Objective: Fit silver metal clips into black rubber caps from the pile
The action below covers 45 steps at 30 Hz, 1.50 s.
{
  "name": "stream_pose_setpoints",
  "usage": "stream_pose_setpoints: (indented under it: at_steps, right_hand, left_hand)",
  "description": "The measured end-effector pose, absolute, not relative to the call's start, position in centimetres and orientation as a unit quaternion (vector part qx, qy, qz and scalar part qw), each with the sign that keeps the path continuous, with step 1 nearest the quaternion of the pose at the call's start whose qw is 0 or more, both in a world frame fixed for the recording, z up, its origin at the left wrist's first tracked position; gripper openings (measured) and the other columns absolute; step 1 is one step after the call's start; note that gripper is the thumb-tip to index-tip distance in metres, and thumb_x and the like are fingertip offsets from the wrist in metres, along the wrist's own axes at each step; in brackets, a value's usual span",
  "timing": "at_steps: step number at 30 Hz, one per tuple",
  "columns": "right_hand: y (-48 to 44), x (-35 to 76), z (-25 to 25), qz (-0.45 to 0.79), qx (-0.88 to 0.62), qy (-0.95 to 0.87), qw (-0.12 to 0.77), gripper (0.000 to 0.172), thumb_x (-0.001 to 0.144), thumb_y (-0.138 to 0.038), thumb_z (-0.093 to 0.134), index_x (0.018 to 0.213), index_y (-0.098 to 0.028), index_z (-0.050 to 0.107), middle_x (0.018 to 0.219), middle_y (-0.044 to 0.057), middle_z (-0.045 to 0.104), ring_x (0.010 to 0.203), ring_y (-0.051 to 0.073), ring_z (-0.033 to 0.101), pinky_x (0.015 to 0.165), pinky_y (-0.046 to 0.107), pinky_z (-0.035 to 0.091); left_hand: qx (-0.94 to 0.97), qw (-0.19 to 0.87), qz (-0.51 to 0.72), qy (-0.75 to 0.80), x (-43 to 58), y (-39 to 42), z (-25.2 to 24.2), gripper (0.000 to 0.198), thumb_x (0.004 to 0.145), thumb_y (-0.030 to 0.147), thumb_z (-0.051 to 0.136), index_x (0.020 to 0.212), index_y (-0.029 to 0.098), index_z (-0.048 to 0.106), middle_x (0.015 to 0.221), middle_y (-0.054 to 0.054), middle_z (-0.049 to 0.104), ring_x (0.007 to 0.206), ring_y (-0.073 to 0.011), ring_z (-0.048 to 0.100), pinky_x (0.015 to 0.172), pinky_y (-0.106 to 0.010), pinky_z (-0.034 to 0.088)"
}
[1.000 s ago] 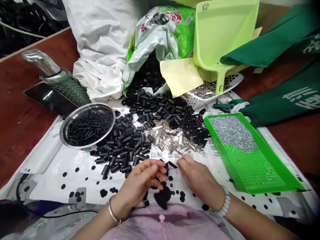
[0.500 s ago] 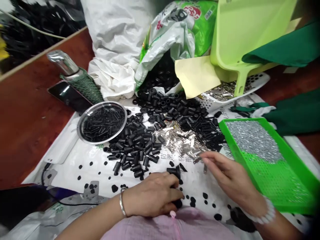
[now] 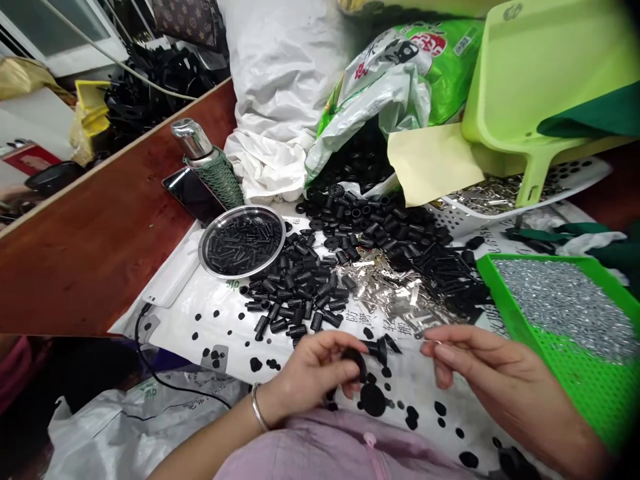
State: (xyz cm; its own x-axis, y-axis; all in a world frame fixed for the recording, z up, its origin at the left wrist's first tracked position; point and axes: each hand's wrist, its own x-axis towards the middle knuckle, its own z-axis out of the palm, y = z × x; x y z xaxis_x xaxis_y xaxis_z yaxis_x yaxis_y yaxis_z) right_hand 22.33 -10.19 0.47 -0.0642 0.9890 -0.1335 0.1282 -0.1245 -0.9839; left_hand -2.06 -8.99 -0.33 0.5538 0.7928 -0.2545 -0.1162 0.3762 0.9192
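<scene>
My left hand (image 3: 320, 370) pinches a small black plastic part (image 3: 376, 349) just above the white spotted sheet (image 3: 225, 320). My right hand (image 3: 493, 377) holds a thin silver metal piece (image 3: 431, 341) between thumb and forefinger, its tip a few centimetres right of the black part. Beyond the hands lies a pile of shiny metal clips (image 3: 395, 297), flanked by heaps of black plastic tubes (image 3: 300, 290) and black caps (image 3: 370, 220).
A round steel dish (image 3: 241, 241) of black springs stands at the left. A green perforated tray (image 3: 560, 313) of small silver parts is at right. Behind are a white basket (image 3: 525, 193), a lime dustpan (image 3: 540, 80), bags, a flask (image 3: 210, 167) and a phone (image 3: 193, 193).
My right hand reached to the metal clip pile and came back with a silver piece. My left hand lifted the black part again. The view swung to the left.
</scene>
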Motion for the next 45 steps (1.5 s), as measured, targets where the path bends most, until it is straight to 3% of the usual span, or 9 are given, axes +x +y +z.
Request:
stream_pose_setpoints:
  at_steps: [3,7,13,17,20,23,25,30,45]
  right_hand:
    - [-10.1,20.2,2.0,0.524,-0.490,-0.537,0.444,0.013,0.079,-0.028,0.064,0.090,-0.019,0.065,0.056,0.001,0.062,0.061,0.016,0.064,0.066,0.027,0.057]
    - [-10.3,17.7,3.5,0.485,-0.434,-0.609,0.453,0.008,0.082,-0.020,0.060,0.089,-0.021,0.064,0.072,0.003,0.066,0.058,0.014,0.064,0.052,0.021,0.055]
    - [-10.4,16.4,2.9,0.305,-0.396,-0.767,0.402,0.018,0.084,-0.011,0.052,0.096,-0.021,0.060,0.088,0.005,0.067,0.087,0.018,0.063,0.076,0.029,0.054]
    - [-10.4,16.3,2.6,0.303,-0.404,-0.768,0.394,0.018,0.085,-0.013,0.051,0.097,-0.021,0.061,0.093,0.006,0.067,0.088,0.018,0.064,0.076,0.029,0.054]
    - [-10.5,16.7,2.8,0.363,-0.427,-0.722,0.406,0.012,0.084,-0.016,0.054,0.092,-0.021,0.063,0.086,0.005,0.066,0.078,0.017,0.064,0.069,0.026,0.054]
    - [-10.7,17.2,2.7,0.415,-0.459,-0.657,0.431,0.009,0.083,-0.018,0.058,0.090,-0.021,0.063,0.078,0.002,0.062,0.062,0.012,0.062,0.056,0.021,0.052]
    - [-10.9,17.3,2.5,0.429,-0.472,-0.631,0.442,0.009,0.084,-0.017,0.058,0.091,-0.022,0.062,0.078,0.001,0.061,0.055,0.009,0.059,0.051,0.019,0.050]
    - [-11.0,16.9,2.1,0.406,-0.462,-0.668,0.418,0.013,0.083,-0.015,0.058,0.093,-0.022,0.061,0.083,0.002,0.061,0.066,0.011,0.061,0.057,0.019,0.051]
    - [-10.0,16.5,3.3,0.334,-0.366,-0.794,0.352,0.016,0.086,-0.010,0.050,0.097,-0.017,0.059,0.084,0.005,0.063,0.078,0.014,0.060,0.068,0.025,0.051]
  left_hand:
    - [0.267,0.825,0.368,0.336,-1.9,-8.6,-0.4,0.035,0.075,0.037,0.063,0.103,0.018,0.057,0.082,-0.004,0.059,0.053,-0.0072,0.051,0.047,-0.018,0.042]
    - [0.180,0.858,0.366,0.313,-1.7,-8.1,0.1,0.040,0.074,0.032,0.063,0.110,0.018,0.057,0.095,-0.010,0.062,0.059,-0.0080,0.051,0.050,-0.019,0.043]
    - [0.169,0.887,0.346,0.254,-1.5,-8.4,0.3,0.037,0.086,0.036,0.046,0.111,0.013,0.059,0.105,-0.014,0.061,0.070,-0.0128,0.059,0.055,-0.020,0.048]
    - [0.204,0.884,0.337,0.253,-1.7,-8.6,0.0,0.037,0.085,0.036,0.047,0.110,0.011,0.059,0.088,-0.011,0.062,0.071,-0.0158,0.060,0.055,-0.022,0.049]
    - [0.236,0.866,0.339,0.283,-2.0,-8.6,0.0,0.037,0.080,0.036,0.057,0.109,0.013,0.059,0.092,-0.009,0.059,0.067,-0.0132,0.059,0.051,-0.020,0.047]
    - [0.365,0.776,0.353,0.374,-2.2,-8.6,0.1,0.046,0.072,0.031,0.068,0.113,0.018,0.054,0.089,-0.005,0.057,0.064,-0.0105,0.055,0.050,-0.019,0.044]
    - [0.506,0.647,0.358,0.445,-2.4,-8.6,0.3,0.047,0.070,0.028,0.070,0.112,0.018,0.053,0.087,-0.004,0.057,0.069,-0.0117,0.053,0.056,-0.021,0.044]
    - [0.757,0.347,0.327,0.448,-2.5,-8.5,0.3,0.034,0.076,0.030,0.064,0.105,0.014,0.057,0.079,-0.005,0.056,0.072,-0.0151,0.052,0.063,-0.027,0.043]
    - [0.835,0.204,0.308,0.408,-2.3,-8.0,-0.1,0.029,0.083,0.036,0.053,0.095,0.011,0.057,0.067,-0.005,0.057,0.060,-0.0147,0.054,0.054,-0.025,0.045]
